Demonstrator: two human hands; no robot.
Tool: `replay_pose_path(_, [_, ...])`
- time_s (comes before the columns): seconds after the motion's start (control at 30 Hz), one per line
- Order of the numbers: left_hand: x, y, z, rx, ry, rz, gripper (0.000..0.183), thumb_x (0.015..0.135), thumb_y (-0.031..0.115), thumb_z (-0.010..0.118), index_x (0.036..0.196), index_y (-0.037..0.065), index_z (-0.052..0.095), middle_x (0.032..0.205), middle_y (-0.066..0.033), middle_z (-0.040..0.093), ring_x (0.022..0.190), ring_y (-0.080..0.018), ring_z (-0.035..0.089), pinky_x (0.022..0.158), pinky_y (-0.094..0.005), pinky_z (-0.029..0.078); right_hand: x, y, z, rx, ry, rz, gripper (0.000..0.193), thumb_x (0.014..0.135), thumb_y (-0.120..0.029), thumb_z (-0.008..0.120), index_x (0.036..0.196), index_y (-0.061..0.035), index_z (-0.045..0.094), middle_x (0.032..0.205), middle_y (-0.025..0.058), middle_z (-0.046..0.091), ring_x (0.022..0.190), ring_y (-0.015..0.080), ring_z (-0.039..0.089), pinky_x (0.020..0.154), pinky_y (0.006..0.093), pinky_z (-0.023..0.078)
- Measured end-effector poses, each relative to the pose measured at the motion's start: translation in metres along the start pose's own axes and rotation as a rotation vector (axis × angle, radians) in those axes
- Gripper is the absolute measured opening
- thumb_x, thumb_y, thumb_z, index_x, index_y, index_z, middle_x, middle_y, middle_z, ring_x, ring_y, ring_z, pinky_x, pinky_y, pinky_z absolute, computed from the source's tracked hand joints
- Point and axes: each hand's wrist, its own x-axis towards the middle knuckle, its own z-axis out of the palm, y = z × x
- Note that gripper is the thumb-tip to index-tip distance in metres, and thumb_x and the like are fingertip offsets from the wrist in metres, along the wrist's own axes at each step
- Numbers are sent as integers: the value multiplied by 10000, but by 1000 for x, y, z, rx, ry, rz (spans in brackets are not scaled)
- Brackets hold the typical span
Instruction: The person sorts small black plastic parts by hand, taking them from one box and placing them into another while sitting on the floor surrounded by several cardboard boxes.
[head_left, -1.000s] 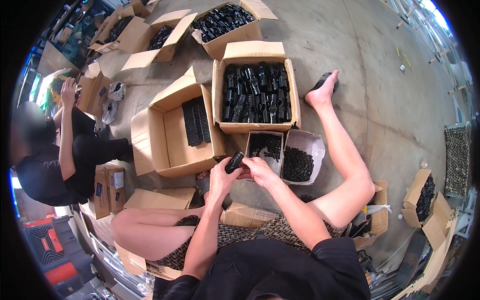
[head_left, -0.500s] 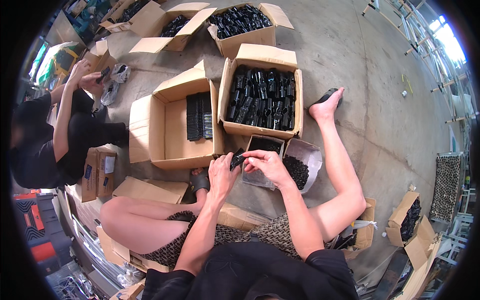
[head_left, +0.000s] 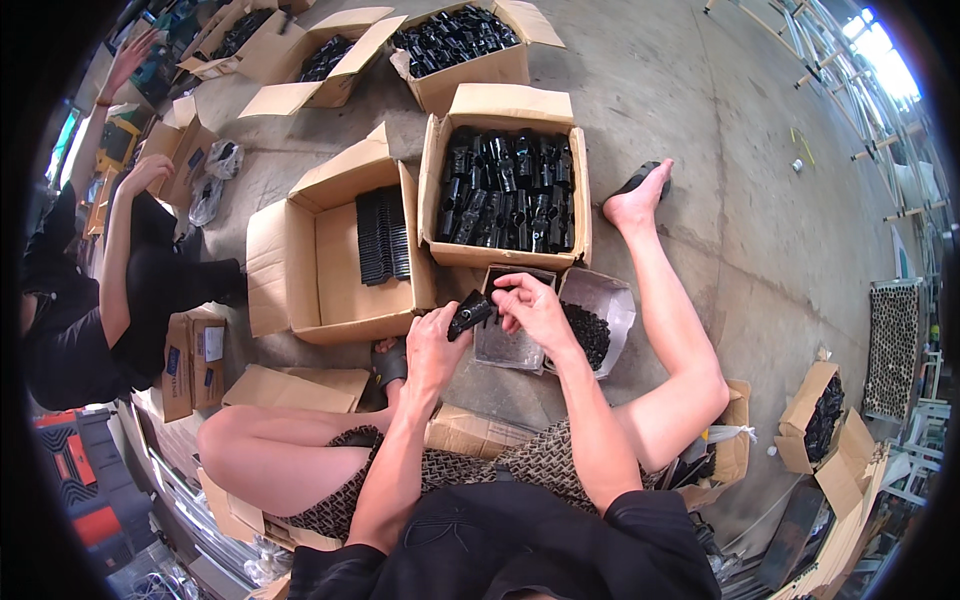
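My left hand (head_left: 435,345) grips a glossy black plastic part (head_left: 468,314), which points up and to the right. Just right of it, my right hand (head_left: 530,308) has its fingers bent and drawn together; whether a small piece is pinched in them I cannot make out. Beneath that hand stands a small open box (head_left: 505,352), partly covered by my fingers. Beside it, another small pale-lined box (head_left: 618,296) holds many tiny black pieces (head_left: 588,336).
Beyond my hands, one carton (head_left: 583,215) is packed with glossy black parts; a carton (head_left: 325,327) to its left holds a neat black stack (head_left: 383,235). More filled cartons (head_left: 455,85) stand farther off. Another person (head_left: 120,250) sits at the left. My bare legs flank the boxes.
My right hand has come away from the black part, which now shows more of its face. The view has shifted slightly. The other person has raised one arm, hands now apart.
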Motion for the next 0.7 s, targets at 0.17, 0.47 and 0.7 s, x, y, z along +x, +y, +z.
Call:
replay_pose_path(0.17, [5, 22, -24, -205, -190, -58, 425, 785, 152, 784, 1176, 13, 691, 980, -180, 733, 872, -288, 714, 795, -365, 544, 1, -1, -8, 394, -393, 25, 515, 952, -293, 715, 1389, -65, 565, 1205, 56, 676, 1045, 108, 648, 869, 289, 545])
replay_pose_path(0.47, [6, 36, -46, -445, -260, -189, 419, 889, 172, 735, 1266, 8, 654, 1091, -184, 729, 979, -253, 711, 852, -349, 542, 14, 26, -6, 555, -464, -85, 489, 929, -228, 738, 1350, -27, 592, 1202, 62, 687, 1056, 123, 650, 909, 280, 527])
replay_pose_path(0.7, [3, 28, -39, -382, -125, 41, 448, 960, 121, 664, 1386, 29, 563, 1182, -218, 685, 1060, -331, 688, 915, -373, 525, 13, 32, -11, 502, -301, -111, 425, 922, -218, 744, 1286, -18, 652, 1131, 37, 721, 1006, 116, 663, 894, 284, 539])
